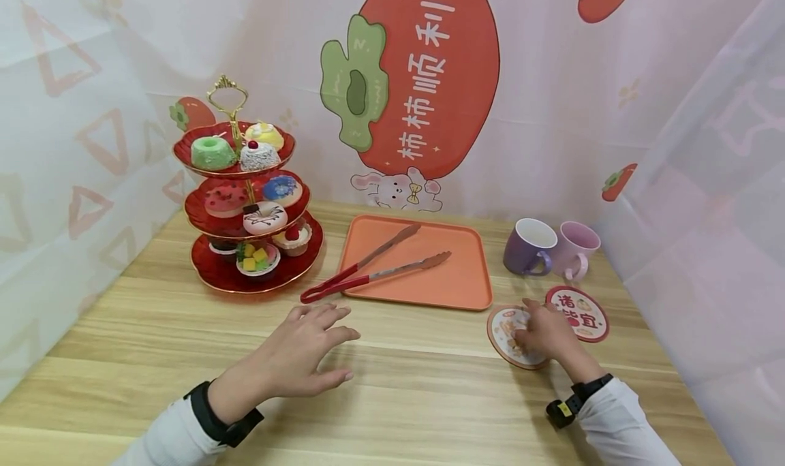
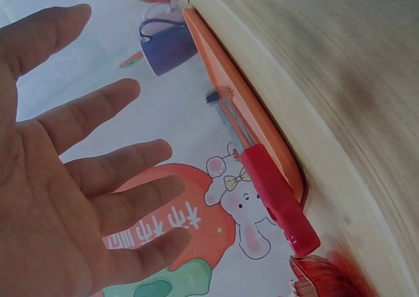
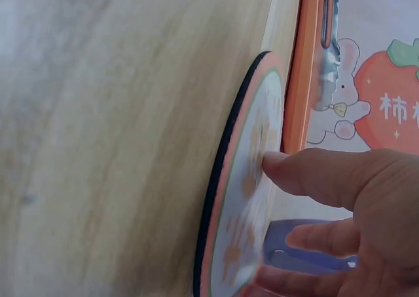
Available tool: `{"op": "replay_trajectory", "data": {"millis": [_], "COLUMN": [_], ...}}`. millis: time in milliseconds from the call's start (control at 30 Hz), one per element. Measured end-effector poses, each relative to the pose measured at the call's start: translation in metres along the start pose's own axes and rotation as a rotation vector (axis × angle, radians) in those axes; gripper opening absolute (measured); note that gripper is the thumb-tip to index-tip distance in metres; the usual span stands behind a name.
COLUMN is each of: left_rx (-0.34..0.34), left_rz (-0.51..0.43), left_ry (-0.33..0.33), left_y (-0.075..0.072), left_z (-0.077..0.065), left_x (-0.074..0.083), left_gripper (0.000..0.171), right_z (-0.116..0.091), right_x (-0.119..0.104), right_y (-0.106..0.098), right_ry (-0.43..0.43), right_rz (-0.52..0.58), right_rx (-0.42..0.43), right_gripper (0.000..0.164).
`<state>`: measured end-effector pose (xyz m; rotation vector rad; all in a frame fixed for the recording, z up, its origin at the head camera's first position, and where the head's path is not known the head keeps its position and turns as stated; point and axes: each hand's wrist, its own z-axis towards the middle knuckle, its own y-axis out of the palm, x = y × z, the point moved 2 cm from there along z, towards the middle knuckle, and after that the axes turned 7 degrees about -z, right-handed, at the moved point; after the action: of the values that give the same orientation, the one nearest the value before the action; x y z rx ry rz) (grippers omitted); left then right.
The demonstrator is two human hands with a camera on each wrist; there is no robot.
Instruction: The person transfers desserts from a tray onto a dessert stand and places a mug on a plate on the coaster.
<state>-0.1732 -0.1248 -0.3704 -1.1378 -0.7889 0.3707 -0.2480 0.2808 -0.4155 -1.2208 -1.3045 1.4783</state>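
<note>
My right hand (image 1: 548,333) is over a round orange-rimmed coaster (image 1: 501,330) on the wooden table. In the right wrist view the thumb touches or nearly touches the coaster's (image 3: 242,199) top, and other fingers reach its far edge, spread apart from the thumb. A red-rimmed coaster (image 1: 593,311) lies just right of it, partly covered by that hand. My left hand (image 1: 300,360) hovers above the table with spread fingers and holds nothing. Beyond it are red-handled tongs (image 1: 351,285), lying with arms apart across an orange tray (image 1: 463,282).
At the back left stands a three-tier red stand (image 1: 211,275) with several toy cakes and donuts. A purple mug (image 1: 520,253) and a pink mug (image 1: 581,238) stand behind the coasters. Printed curtains (image 1: 540,112) enclose the table's back and sides.
</note>
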Motion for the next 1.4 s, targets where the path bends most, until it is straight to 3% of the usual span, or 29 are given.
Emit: {"op": "replay_trajectory", "data": {"millis": [167, 367, 500, 767, 967, 1133, 1400], "left_rx": [-0.015, -0.013, -0.012, 0.010, 0.010, -0.006, 0.002], "left_rz": [-0.020, 0.000, 0.000, -0.003, -0.005, -0.013, -0.023], "left_ry": [-0.017, -0.008, -0.016, -0.009, -0.008, -0.032, -0.030], "left_y": [0.002, 0.004, 0.005, 0.005, 0.005, 0.003, 0.000], "left_z": [0.000, -0.001, -0.003, -0.004, -0.005, -0.006, -0.006], "left_x": [-0.001, -0.001, -0.002, -0.004, -0.004, -0.005, -0.006], "left_gripper": [0.045, 0.045, 0.045, 0.043, 0.042, 0.044, 0.045], "right_z": [0.002, 0.002, 0.002, 0.000, 0.000, 0.000, -0.001], "right_x": [0.000, 0.004, 0.006, 0.005, 0.007, 0.011, 0.012], "right_y": [-0.002, -0.001, -0.003, -0.005, -0.006, -0.008, -0.014], "right_ry": [0.040, 0.067, 0.100, 0.103, 0.057, 0.009, 0.015], "right_rz": [0.001, 0.033, 0.080, 0.077, 0.104, 0.162, 0.274], "right_rx": [0.065, 0.167, 0.172, 0.181, 0.233, 0.285, 0.251], "right_gripper": [0.065, 0.029, 0.017, 0.012, 0.010, 0.008, 0.006]}}
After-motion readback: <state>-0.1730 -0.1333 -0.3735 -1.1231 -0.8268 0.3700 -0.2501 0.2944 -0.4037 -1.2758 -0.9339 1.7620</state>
